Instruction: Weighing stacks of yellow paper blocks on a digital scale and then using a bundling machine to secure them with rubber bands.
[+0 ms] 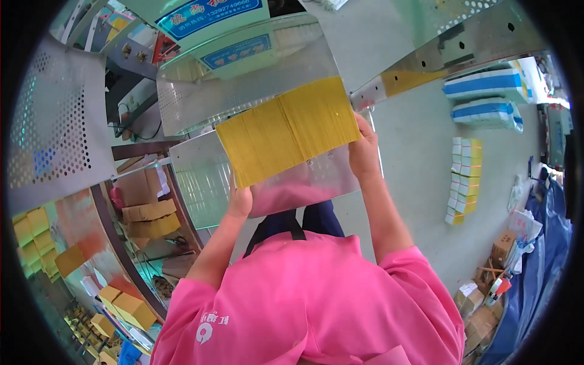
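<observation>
A long stack of yellow paper [286,131] spans my two hands, its many thin sheet edges facing up. A darker seam runs across its middle. My left hand [241,199] is closed on the stack's near left corner, its fingers mostly hidden behind the paper. At the right end my right hand [365,149] grips the stack, with the fingers wrapped round the edge. Under the stack lies a shiny metal tray [304,188]; whether the paper rests on it or is held just above, I cannot tell.
A perforated metal panel [52,115] stands at the left, and a clear cover [243,61] lies beyond the stack. On the floor at right are blue-and-white wrapped packs [486,85] and a row of yellow-and-white bundles [465,179]. Yellow blocks [131,307] sit at lower left.
</observation>
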`<state>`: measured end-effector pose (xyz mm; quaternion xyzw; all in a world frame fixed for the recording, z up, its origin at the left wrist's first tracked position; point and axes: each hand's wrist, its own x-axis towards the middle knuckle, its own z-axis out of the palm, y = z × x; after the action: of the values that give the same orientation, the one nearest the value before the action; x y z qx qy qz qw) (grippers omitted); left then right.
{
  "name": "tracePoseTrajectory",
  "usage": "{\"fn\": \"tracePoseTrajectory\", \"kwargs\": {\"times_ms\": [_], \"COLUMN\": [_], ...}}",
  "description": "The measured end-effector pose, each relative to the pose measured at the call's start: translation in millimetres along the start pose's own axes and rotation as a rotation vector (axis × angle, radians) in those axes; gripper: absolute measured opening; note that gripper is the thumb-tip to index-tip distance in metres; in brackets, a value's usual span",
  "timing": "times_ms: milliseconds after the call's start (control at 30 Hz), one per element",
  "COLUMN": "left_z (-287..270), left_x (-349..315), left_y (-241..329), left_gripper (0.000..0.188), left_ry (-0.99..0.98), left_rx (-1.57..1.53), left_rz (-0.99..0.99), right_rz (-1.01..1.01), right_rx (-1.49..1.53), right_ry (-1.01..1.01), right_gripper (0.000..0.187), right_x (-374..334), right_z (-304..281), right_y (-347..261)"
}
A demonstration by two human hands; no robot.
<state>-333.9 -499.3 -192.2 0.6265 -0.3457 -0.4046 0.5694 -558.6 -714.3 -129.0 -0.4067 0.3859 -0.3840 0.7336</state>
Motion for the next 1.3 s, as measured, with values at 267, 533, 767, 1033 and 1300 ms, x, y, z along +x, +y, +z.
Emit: {"fn": "tracePoseTrajectory", "kwargs": {"times_ms": [267,533,767,1033,1300], "left_z": [36.3,27.3,37.5,61.1,39.6], "left_x": [32.1,53.2,55.9,48.7,45.8], "left_y": [10.5,40.3,22.0,49.1,24.4], "left_gripper": [0.047,0.051,0.055,0.057,0.058], "left_ry": [0.022,-0.032,-0.013,-0.007,-0.009], "left_rx": [0.008,-0.041,-0.438,-0.568,-0.389], "left_rz": [0.065,0.132,0.098,-0.053,-0.087], "right_rz": [-0.273,-0.895,-0.751,-0.802,-0.726], "right_rx": [-0.649,-1.129,-1.617,-1.507,-0.779], "right_ry": [0.526,-0.174,-0.439,-0.54,0.203], "right_gripper": [0.017,0.043,0.062,0.057,0.043], "right_x": [-16.3,-42.4,3.4,6.1,-61.8], "right_z": [-24.0,117.6,123.3,153.4,8.5], "right_y": [-28.7,-116.6,-73.1,-55.1,-56.9]}}
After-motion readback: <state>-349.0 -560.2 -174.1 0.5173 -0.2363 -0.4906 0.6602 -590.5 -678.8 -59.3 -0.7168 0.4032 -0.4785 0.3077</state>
